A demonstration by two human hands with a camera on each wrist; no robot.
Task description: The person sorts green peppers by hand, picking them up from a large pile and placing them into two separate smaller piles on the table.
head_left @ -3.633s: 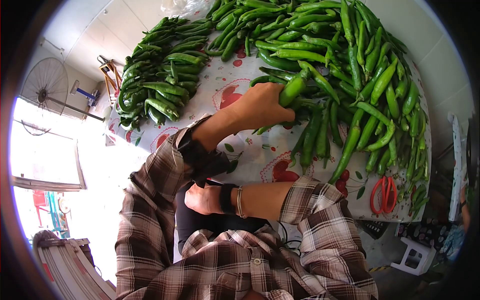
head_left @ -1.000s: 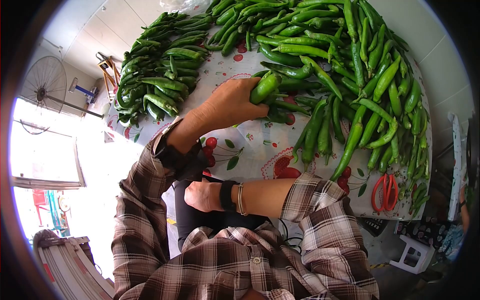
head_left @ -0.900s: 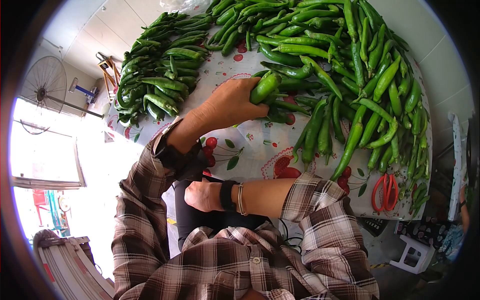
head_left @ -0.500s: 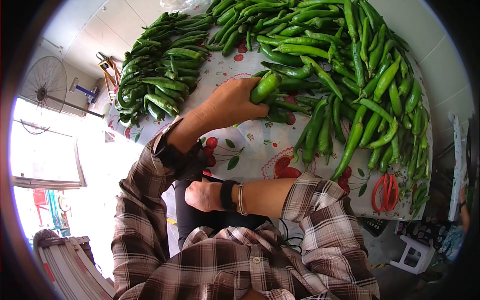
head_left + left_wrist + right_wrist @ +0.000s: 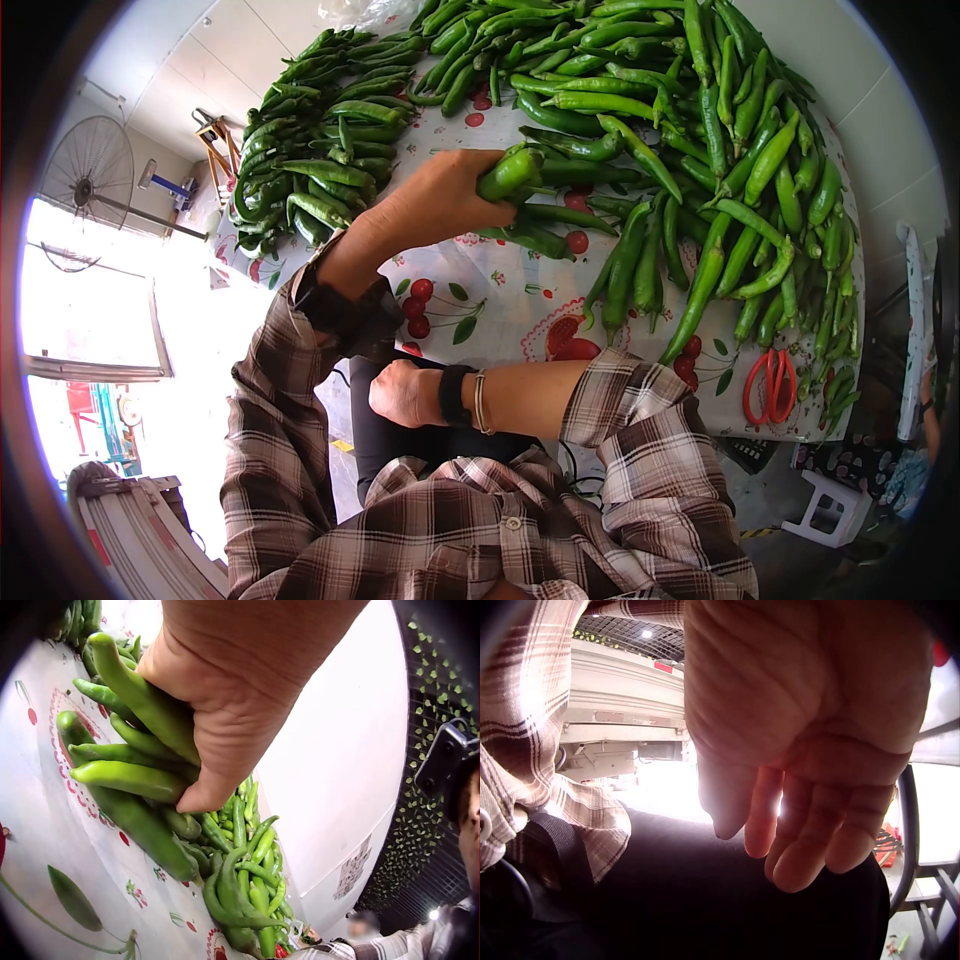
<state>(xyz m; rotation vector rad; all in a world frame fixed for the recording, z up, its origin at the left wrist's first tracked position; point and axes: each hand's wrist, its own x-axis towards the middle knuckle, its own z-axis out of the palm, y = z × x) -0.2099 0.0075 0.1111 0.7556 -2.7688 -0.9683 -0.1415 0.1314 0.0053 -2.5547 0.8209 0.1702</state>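
Note:
My left hand (image 5: 435,200) grips a bunch of long green peppers (image 5: 512,174) above the flowered tablecloth, between the two heaps. In the left wrist view, thumb and fingers of the left hand (image 5: 232,705) close round several green peppers (image 5: 142,697), whose tips point away from the palm. A dark green pepper (image 5: 139,825) lies below the bunch, along the cloth. My right hand (image 5: 403,393) hangs over the dark trousers at the table's front edge. Seen from the right wrist, the fingers of the right hand (image 5: 802,750) are loosely bent and hold nothing.
A large heap of green peppers (image 5: 620,100) covers the back and right of the table. At the left lies a smaller, neater pile of peppers (image 5: 325,140). Red-handled scissors (image 5: 768,388) lie near the front right edge. A white stool (image 5: 828,508) stands on the floor.
My left hand has moved left from the large heap, carrying its bunch of peppers, with a further small shift left in the last half second. The right hand stays where it was.

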